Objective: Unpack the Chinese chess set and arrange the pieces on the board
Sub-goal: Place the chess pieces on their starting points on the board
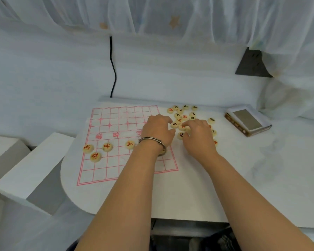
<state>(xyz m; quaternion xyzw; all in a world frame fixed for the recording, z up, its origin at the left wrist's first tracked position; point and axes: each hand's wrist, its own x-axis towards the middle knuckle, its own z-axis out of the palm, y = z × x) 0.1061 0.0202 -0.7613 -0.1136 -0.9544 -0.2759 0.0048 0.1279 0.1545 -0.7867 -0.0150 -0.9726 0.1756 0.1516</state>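
Note:
A white paper board [112,142] with a red grid lies on the small table. Several red-lettered pieces stand on its near left part, among them one at the left edge [88,148] and one lower [95,157]. A loose pile of cream round pieces [181,115] with red and black characters lies just right of the board. My left hand [157,132], with a metal bangle on the wrist, rests at the board's right edge, fingers curled toward the pile. My right hand [198,136] lies over the pile, fingertips touching a piece; whether it grips one is hidden.
The chess set's box [247,122] lies open-side down at the table's far right. White foam blocks [25,169] stand to the left of the table. A black cable [113,69] hangs down the wall behind. Curtains hang above.

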